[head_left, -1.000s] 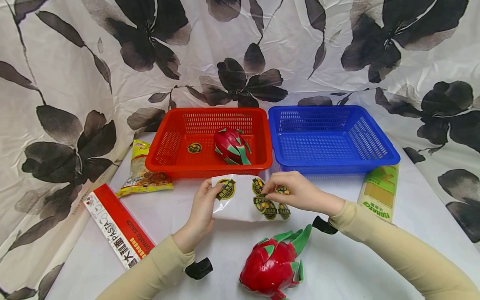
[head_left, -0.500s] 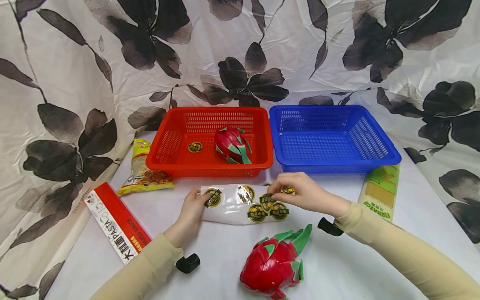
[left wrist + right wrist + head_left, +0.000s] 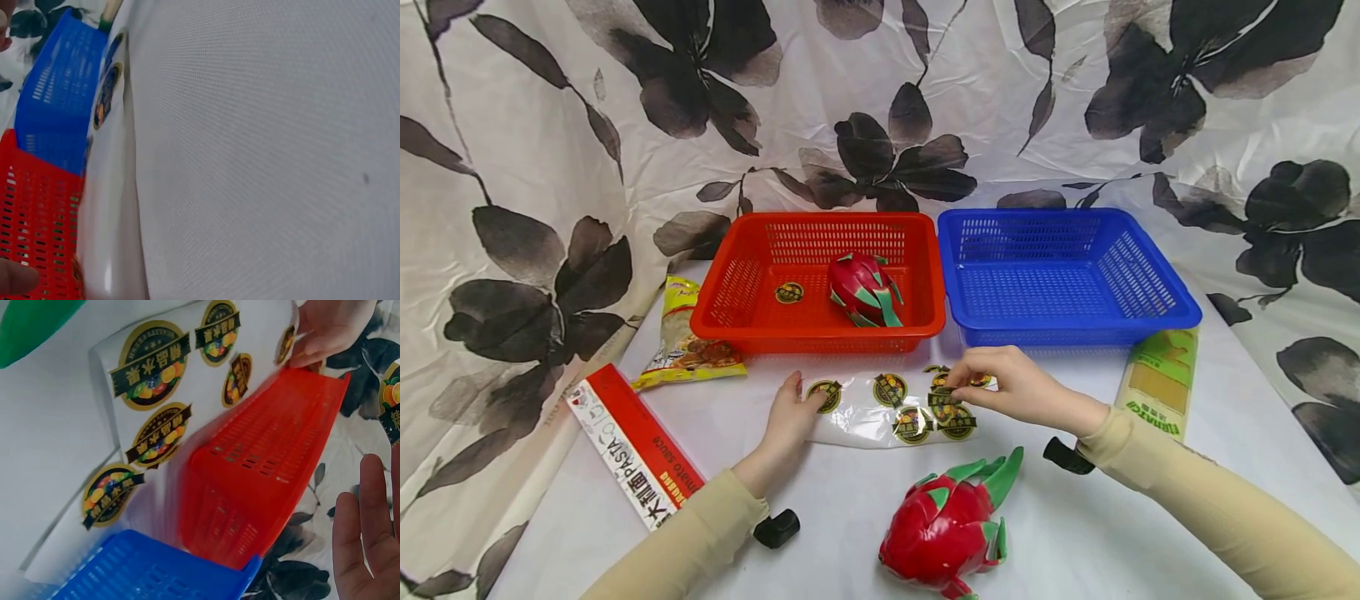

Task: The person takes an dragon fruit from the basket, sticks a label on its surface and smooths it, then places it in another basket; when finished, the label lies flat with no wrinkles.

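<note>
"Sticker [image 3: 390,397] in the fingers, right? Where was everything else?"

"Yep, the right hand [image 3: 1011,387] had its grip on that one, pinched near an edge as far as I could see. I'm guessing it was held that way to leave most of it uncovered. It was over the right end of the sticker sheet [image 3: 853,418], which lay on the white worktop [image 3: 835,517] just in front of the red basket [image 3: 820,340]."

"And the left hand [image 3: 782,421]? Clamping the sheet?"

"Didn't look like it — grip slack, thumb and forefinger spread at the left end. Couldn't tell if they touched it. Probably parked there so it could steady things."

"Why was the dragon fruit [image 3: 936,533] way down front?"

"Easy reach, I'd bet — it lay on the worktop closest to the person. Another fruit [image 3: 856,283] sat in the red basket, with a loose-looking label [image 3: 789,292] to its left. The blue basket [image 3: 1075,332] stood right alongside, so both were handy too, I reckon."
</note>
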A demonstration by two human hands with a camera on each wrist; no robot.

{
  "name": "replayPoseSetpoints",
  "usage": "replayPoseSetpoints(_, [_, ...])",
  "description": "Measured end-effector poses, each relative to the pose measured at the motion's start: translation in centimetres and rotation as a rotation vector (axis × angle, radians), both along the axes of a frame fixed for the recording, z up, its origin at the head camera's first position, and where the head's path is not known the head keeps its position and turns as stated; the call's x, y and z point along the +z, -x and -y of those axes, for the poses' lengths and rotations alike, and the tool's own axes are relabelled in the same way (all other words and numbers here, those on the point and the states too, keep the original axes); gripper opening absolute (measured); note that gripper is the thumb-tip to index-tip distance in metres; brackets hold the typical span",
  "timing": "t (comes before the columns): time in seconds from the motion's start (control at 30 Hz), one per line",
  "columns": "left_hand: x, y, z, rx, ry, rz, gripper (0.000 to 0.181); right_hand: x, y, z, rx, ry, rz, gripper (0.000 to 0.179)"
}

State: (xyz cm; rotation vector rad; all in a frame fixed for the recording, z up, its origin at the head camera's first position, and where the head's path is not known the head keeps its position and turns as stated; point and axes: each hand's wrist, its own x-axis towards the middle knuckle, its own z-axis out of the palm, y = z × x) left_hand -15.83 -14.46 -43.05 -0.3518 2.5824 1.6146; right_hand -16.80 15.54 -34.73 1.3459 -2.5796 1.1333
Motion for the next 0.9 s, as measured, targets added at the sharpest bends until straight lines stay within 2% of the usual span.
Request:
replayPoseSetpoints(0.17, [0.4, -0.3, -0.6, 0.004, 0.118, -0.069, 0.061, -0.2, 0.0, -0.2, 0.002, 0.008, -0.010, 0.012])
replayPoseSetpoints(0.27, [0.6, -0.8, -1.2, 0.011, 0.177, -0.112, 0.061, -0.3, -0.1, -0.4, 0.005, 0.017, -0.016, 0.013])
replayPoseSetpoints(0.33, [0.7, -1.4, -1.8, -0.007, 0.193, -0.154, 0.060, -0.4, -0.1, -0.5, 0.006, 0.019, -0.017, 0.013])
replayPoseSetpoints(0.43, [0.8, -2.4, -2.7, -0.092, 0.197, -0.226, 0.058, -0.4, -0.2, -0.6, 0.007, 0.021, -0.014, 0.012])
replayPoseSetpoints(0.5, [1.0, -3.1, -3.3, -0.167, 0.216, -0.278, 0.056, -0.5, -0.2, -0.7, 0.007, 0.020, -0.015, 0.012])
replayPoseSetpoints(0.57, [1.4, -3.9, -4.0, -0.256, 0.222, -0.300, 0.053, -0.5, -0.2, -0.8, 0.006, 0.020, -0.017, 0.013])
replayPoseSetpoints(0.63, [1.7, -4.7, -4.6, -0.348, 0.207, -0.295, 0.051, -0.6, -0.2, -0.9, 0.004, 0.018, -0.025, 0.013])
replayPoseSetpoints(0.7, [2.2, -5.5, -5.2, -0.443, 0.179, -0.257, 0.049, -0.6, -0.2, -0.9, 0.004, 0.018, -0.027, 0.013])
replayPoseSetpoints(0.83, [2.7, -6.6, -6.1, -0.609, 0.128, -0.127, 0.049, -0.7, -0.3, -1.1, 0.006, 0.018, -0.037, 0.013])
replayPoseSetpoints(0.9, [2.9, -6.8, -6.5, -0.661, 0.103, -0.049, 0.051, -0.7, -0.3, -1.2, 0.005, 0.017, -0.040, 0.014])
